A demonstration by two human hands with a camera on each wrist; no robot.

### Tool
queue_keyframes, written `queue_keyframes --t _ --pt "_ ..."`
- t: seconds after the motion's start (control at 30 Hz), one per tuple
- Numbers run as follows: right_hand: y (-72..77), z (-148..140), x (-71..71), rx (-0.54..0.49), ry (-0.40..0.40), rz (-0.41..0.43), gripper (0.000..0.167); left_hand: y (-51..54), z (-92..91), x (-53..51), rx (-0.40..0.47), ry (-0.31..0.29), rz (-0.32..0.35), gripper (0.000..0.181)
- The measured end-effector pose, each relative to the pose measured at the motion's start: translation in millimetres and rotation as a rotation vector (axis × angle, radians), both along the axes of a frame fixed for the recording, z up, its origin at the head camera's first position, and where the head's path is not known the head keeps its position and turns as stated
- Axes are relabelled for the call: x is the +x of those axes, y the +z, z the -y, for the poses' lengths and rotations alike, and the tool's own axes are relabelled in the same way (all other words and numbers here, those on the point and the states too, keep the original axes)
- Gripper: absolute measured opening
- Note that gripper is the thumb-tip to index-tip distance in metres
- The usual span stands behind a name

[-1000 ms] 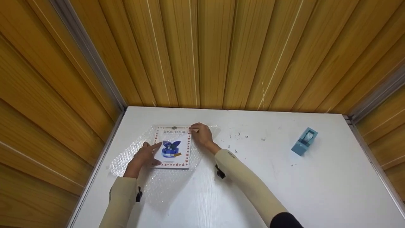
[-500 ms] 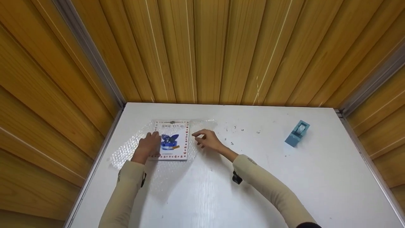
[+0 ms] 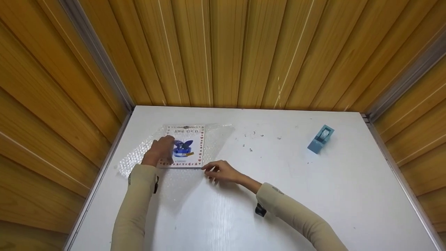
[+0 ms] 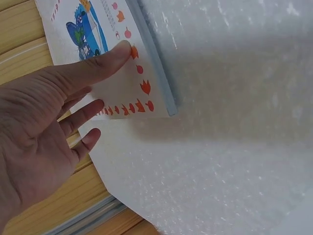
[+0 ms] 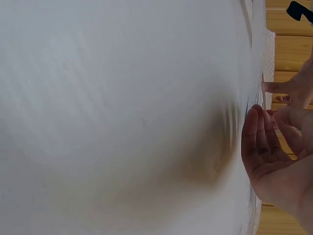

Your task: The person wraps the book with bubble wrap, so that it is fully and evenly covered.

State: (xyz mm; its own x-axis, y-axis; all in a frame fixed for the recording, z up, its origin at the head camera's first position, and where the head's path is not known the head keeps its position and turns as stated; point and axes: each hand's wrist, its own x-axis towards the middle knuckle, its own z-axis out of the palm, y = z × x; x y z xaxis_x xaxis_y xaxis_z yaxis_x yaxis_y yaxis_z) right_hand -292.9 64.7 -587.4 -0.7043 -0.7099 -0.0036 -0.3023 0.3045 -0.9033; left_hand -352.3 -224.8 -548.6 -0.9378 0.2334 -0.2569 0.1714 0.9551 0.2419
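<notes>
A thin book with a blue creature on its white cover lies on a sheet of clear bubble wrap. My left hand is over the book's left side. In the left wrist view its thumb presses on the cover near the lower edge, with the other fingers extended. My right hand is at the lower right corner of the book, fingers loosely bent. Its fingertips meet or nearly meet that corner; whether they touch it I cannot tell.
A teal tape dispenser stands on the right part of the white table. Small dark marks dot the tabletop right of the wrap. Wood-patterned walls close off the back and sides.
My right hand has left the book's upper right corner and come down to its lower right corner. The left hand has shifted slightly up along the cover. The head view has tilted a little.
</notes>
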Motion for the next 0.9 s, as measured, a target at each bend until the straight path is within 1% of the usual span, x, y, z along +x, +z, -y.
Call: queue_keyframes --t 0.1,0.17,0.2,0.27,0.3,0.37,0.43,0.47,0.53,0.6,0.67,0.7,0.77,0.8,0.9 --pt "-1.3 8.0 5.4 -0.017 0.021 -0.003 0.030 -1.5 8.2 -0.9 0.099 0.039 0.055 0.101" --pt "-1.7 12.8 8.4 -0.030 0.028 -0.026 0.030 -2.9 12.6 -0.1 0.164 0.072 0.099 0.105" --pt "-2.4 15.0 9.3 -0.035 0.034 -0.057 0.029 -4.1 14.9 -0.1 0.191 0.086 0.117 0.107" --pt "-2.5 19.4 11.4 -0.035 0.049 -0.132 0.029 -7.0 18.9 -0.4 0.244 0.078 0.132 0.106" --pt "-2.4 21.6 12.3 -0.030 0.058 -0.172 0.028 -8.7 21.1 -1.0 0.269 0.065 0.134 0.104" --pt "-2.4 25.9 13.6 -0.007 0.084 -0.255 0.028 -12.6 25.4 -2.6 0.319 0.020 0.124 0.097" --pt "-2.8 30.3 15.7 0.039 0.112 -0.345 0.031 -17.3 29.8 -4.8 0.352 -0.046 0.098 0.090" --pt "-3.6 32.6 17.1 0.062 0.126 -0.386 0.033 -29.1 36.8 -9.1 0.379 -0.093 0.059 0.087" --pt "-5.3 37.0 20.3 0.106 0.150 -0.457 0.037 -32.8 39.5 -9.6 0.379 -0.137 0.019 0.085" --pt "-7.6 41.1 23.7 0.132 0.169 -0.502 0.038 -32.0 37.8 -7.4 0.350 -0.140 -0.005 0.083" --pt "-10.2 45.0 26.2 0.135 0.173 -0.529 0.035 -29.0 33.6 -3.8 0.331 -0.123 -0.020 0.082" --pt "-11.4 46.6 27.2 0.139 0.167 -0.536 0.034 -18.0 26.0 1.2 0.304 -0.090 0.006 0.082" --pt "-13.3 49.9 29.0 0.134 0.149 -0.538 0.031 -14.2 22.2 5.2 0.287 -0.065 0.011 0.082" --pt "-13.9 51.3 29.5 0.133 0.136 -0.542 0.029 -13.9 21.5 6.1 0.285 -0.066 0.003 0.081" --pt "-15.2 53.9 30.1 0.120 0.106 -0.569 0.023 -13.0 21.9 7.3 0.280 -0.062 0.012 0.081"
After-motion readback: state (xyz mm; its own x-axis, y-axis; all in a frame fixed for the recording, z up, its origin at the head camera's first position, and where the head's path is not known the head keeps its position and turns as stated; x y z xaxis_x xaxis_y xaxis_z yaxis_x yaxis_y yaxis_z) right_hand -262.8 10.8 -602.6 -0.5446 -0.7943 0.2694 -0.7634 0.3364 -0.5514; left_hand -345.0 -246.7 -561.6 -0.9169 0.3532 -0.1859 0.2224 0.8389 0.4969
